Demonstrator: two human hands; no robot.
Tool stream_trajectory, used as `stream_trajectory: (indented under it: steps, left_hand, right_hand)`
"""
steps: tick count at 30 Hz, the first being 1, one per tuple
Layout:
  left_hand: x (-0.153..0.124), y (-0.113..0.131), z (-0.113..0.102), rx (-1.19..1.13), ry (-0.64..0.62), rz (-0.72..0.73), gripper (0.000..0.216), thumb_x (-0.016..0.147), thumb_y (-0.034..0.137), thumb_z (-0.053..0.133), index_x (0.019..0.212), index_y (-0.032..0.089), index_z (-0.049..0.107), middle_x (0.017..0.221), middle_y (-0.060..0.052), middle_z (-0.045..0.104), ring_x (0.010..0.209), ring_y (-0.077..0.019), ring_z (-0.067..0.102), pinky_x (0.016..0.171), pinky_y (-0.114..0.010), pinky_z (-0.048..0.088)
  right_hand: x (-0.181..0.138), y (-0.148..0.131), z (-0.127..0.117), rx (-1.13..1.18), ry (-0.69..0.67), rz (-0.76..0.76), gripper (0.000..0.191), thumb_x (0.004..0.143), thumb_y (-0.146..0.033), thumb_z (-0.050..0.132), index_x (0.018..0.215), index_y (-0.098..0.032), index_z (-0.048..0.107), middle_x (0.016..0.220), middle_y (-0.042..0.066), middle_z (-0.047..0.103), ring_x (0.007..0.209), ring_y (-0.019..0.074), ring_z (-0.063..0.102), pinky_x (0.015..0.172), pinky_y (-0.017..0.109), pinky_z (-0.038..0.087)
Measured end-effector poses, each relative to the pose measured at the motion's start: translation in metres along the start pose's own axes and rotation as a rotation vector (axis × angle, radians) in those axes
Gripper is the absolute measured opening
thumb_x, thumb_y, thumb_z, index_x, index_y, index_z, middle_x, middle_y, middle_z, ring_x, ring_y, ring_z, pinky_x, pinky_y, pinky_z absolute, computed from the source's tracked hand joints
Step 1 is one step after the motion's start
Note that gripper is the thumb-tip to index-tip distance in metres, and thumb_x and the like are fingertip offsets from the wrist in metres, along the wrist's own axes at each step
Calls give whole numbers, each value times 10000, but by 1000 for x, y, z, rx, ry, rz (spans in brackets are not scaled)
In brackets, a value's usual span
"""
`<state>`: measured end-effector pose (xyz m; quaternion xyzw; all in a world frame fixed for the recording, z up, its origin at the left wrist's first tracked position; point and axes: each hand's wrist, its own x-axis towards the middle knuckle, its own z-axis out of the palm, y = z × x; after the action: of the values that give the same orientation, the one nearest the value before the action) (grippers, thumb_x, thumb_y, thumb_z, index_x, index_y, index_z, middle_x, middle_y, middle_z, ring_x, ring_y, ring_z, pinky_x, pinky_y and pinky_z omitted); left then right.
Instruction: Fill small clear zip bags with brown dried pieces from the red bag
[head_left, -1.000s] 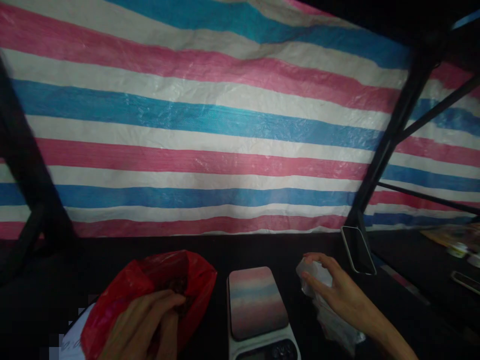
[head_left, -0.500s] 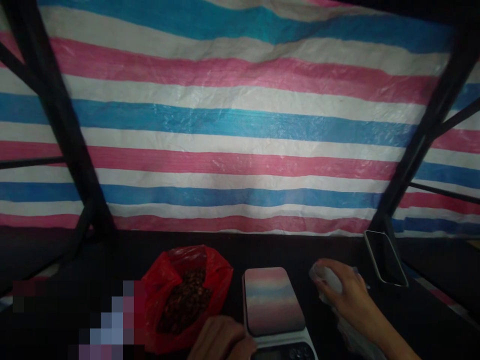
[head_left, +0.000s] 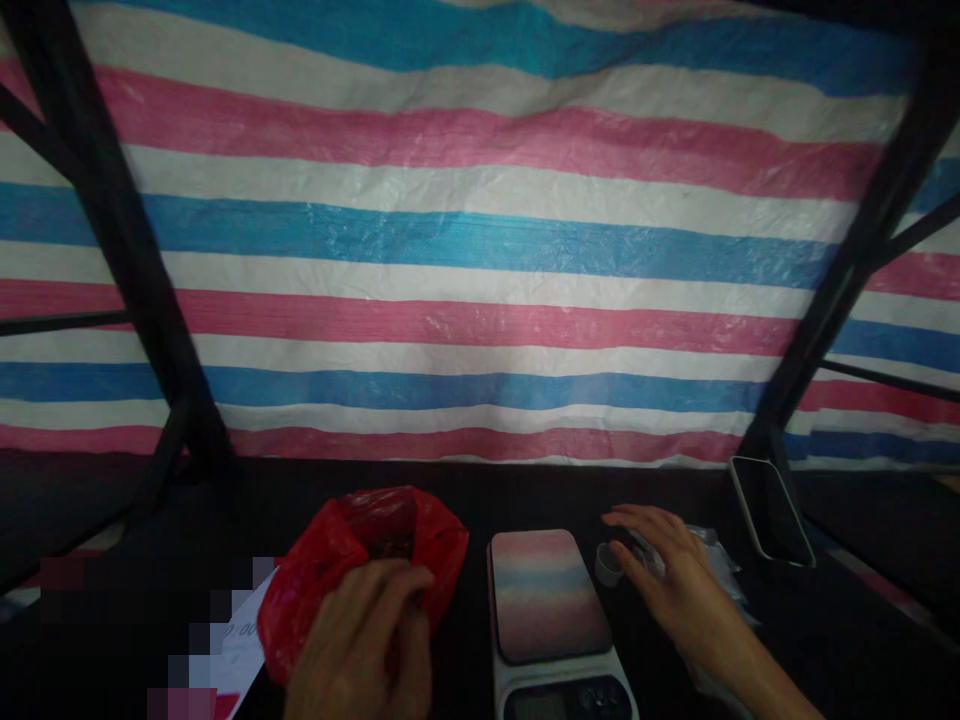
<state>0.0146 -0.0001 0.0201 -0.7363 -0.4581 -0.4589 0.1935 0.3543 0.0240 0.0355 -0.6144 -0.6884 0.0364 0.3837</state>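
Behind the dark table [head_left: 525, 490] hangs a big sheet [head_left: 480, 250] with pink, white and blue stripes. A shiny scale [head_left: 549, 610] sits in the middle of the table. Left of the scale is a red bag [head_left: 352, 560] with brown bits inside. The left hand [head_left: 360, 645] was by the scale a moment ago; now it has gone back into the bag, fingers curled, maybe to scoop. Right of the scale, the right hand [head_left: 671, 575] lies with fingers spread on a clear bag [head_left: 712, 565], beside a small white cap [head_left: 608, 565].
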Motion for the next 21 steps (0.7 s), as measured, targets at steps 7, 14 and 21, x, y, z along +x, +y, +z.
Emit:
stream_trajectory:
  steps: [7, 14, 21]
  left_hand:
    - [-3, -58, 9, 70, -257, -262, 323, 980, 269, 405, 1113, 185, 688, 1173, -148, 750, 1097, -339, 718, 1014, -586, 556]
    - [-28, -64, 10, 120, -341, -264, 599, 797, 131, 459, 1387, 119, 561, 1465, -198, 640, 1374, -356, 621, 1153, -555, 522]
    - [-15, -65, -3, 2, -539, -569, 708, 789, 267, 516, 1458, 34, 531, 1332, -243, 733, 1225, -401, 717, 1112, -598, 533]
  right_hand:
    - [29, -169, 72, 121, -459, -588, 213, 1059, -215, 554, 1175, -248, 730, 1232, 31, 790, 1204, 173, 677, 1121, 332, 424]
    - [55, -164, 88, -193, -690, -577, 579, 743, -152, 785, 1310, -118, 673, 1376, 213, 716, 1356, 363, 589, 1251, 591, 225]
    - [61, -144, 91, -121, -784, -439, 544, 696, -306, 819, 1225, -219, 725, 1308, 139, 765, 1309, 380, 644, 1202, 613, 328]
